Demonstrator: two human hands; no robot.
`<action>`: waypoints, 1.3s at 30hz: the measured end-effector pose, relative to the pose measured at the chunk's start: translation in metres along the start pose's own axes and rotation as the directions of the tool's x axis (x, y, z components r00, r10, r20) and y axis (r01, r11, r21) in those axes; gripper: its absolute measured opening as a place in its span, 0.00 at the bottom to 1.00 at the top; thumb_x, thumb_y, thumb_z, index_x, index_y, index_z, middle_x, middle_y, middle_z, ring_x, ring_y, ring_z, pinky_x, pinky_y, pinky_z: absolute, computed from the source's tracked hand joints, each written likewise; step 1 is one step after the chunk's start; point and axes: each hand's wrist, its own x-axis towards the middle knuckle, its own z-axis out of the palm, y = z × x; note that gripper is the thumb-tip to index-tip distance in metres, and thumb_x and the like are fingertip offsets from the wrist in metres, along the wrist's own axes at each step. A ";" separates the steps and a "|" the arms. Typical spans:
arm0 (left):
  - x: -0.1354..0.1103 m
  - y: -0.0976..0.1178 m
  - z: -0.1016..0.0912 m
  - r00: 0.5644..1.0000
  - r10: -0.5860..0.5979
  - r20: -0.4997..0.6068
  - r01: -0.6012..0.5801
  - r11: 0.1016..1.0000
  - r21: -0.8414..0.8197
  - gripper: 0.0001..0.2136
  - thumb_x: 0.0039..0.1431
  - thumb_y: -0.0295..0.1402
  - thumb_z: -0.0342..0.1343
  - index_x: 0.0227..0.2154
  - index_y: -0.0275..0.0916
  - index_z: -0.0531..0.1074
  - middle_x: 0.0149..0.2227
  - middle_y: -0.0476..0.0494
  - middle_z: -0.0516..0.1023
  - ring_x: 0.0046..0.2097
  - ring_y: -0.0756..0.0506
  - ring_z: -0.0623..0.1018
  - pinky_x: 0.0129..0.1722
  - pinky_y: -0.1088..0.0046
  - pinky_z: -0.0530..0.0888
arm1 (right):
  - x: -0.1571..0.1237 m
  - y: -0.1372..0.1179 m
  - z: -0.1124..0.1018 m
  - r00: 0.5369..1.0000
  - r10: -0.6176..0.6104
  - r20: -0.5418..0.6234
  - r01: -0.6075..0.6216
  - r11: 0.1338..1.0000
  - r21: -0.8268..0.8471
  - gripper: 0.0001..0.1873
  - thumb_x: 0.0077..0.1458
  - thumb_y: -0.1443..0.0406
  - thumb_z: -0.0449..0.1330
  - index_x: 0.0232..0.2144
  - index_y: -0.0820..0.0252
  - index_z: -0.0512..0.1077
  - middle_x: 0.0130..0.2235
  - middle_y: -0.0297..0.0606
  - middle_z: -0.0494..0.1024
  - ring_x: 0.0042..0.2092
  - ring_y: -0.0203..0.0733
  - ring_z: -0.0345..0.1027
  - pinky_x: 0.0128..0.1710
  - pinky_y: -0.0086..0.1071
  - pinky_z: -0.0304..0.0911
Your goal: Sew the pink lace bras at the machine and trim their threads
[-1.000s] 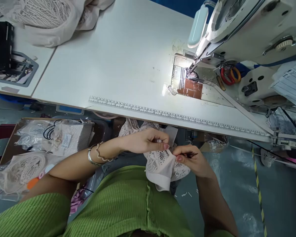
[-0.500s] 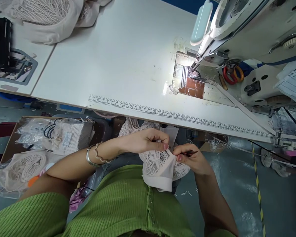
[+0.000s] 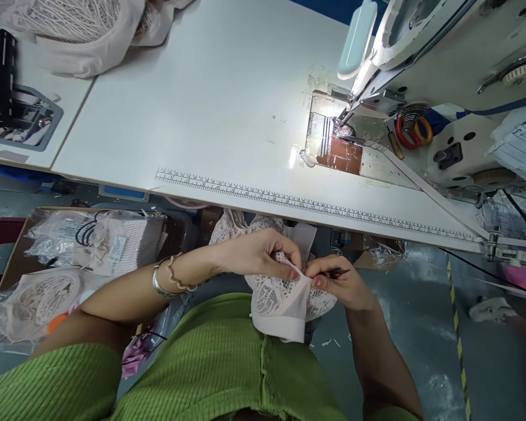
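A pale cream lace bra [image 3: 279, 298] hangs over my lap, just in front of the table edge. My left hand [image 3: 267, 255] pinches its upper edge between thumb and curled fingers. Close beside it, my right hand [image 3: 344, 283] grips the same edge with thumb and forefinger. A small dark pointed tool [image 3: 336, 273] is tucked in the right hand; its handle is hidden by the fingers. More lace fabric [image 3: 228, 225] lies behind my left hand, partly under the table.
Ahead on the right stands a sewing machine [image 3: 421, 76], its needle area lit. Scissors [image 3: 407, 135] rest by it. A printed ruler [image 3: 289, 200] runs along the table edge [image 3: 193, 117]. Lace pieces [image 3: 74, 35] lie at the back left. A box [image 3: 15, 251] with bagged goods sits at left.
My left thumb and fingers have shifted slightly lower along the bra's edge, and the lace there is folded differently. My right hand keeps its pinch. A shoe at the far right has moved.
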 end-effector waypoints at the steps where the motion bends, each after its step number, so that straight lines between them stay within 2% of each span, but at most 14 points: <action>1: 0.000 0.000 0.000 1.000 -0.011 -0.006 0.011 1.000 -0.004 0.05 0.59 0.32 0.61 0.32 0.35 0.76 0.31 0.48 0.75 0.30 0.53 0.71 0.29 0.79 0.65 | 0.000 0.000 0.000 1.000 0.003 -0.002 -0.003 1.000 0.001 0.14 0.60 0.57 0.64 0.32 0.62 0.81 0.25 0.35 0.75 0.24 0.32 0.60 0.25 0.27 0.58; 9: -0.002 0.001 -0.001 1.000 -0.008 -0.009 0.008 1.000 0.008 0.05 0.59 0.31 0.61 0.31 0.34 0.76 0.30 0.48 0.75 0.29 0.53 0.70 0.28 0.80 0.65 | 0.001 0.003 0.000 0.999 0.032 -0.003 -0.032 0.999 -0.017 0.18 0.59 0.53 0.64 0.31 0.63 0.80 0.25 0.37 0.75 0.24 0.32 0.60 0.25 0.28 0.59; 16: -0.002 0.003 0.000 1.000 -0.003 -0.005 0.003 0.999 0.049 0.06 0.59 0.32 0.61 0.31 0.33 0.75 0.29 0.48 0.74 0.27 0.54 0.68 0.27 0.79 0.63 | 0.001 0.001 -0.001 0.999 -0.032 0.023 0.032 0.999 -0.006 0.15 0.60 0.56 0.64 0.32 0.63 0.81 0.25 0.37 0.76 0.23 0.32 0.60 0.25 0.28 0.58; 24: -0.003 0.003 0.000 0.999 0.031 0.007 -0.032 0.999 0.028 0.03 0.59 0.29 0.60 0.31 0.35 0.76 0.30 0.49 0.76 0.29 0.53 0.71 0.29 0.80 0.66 | 0.001 0.003 -0.001 0.998 -0.052 0.039 0.050 0.998 0.038 0.12 0.61 0.59 0.64 0.33 0.62 0.81 0.25 0.36 0.75 0.23 0.31 0.59 0.24 0.27 0.56; 39: -0.002 0.000 0.001 0.999 0.039 0.008 -0.038 0.999 -0.018 0.02 0.58 0.26 0.60 0.32 0.35 0.77 0.31 0.48 0.78 0.31 0.53 0.73 0.31 0.80 0.68 | 0.002 0.001 0.000 0.999 -0.033 0.040 0.034 0.999 -0.006 0.16 0.60 0.55 0.64 0.30 0.63 0.80 0.24 0.36 0.74 0.22 0.31 0.57 0.23 0.27 0.56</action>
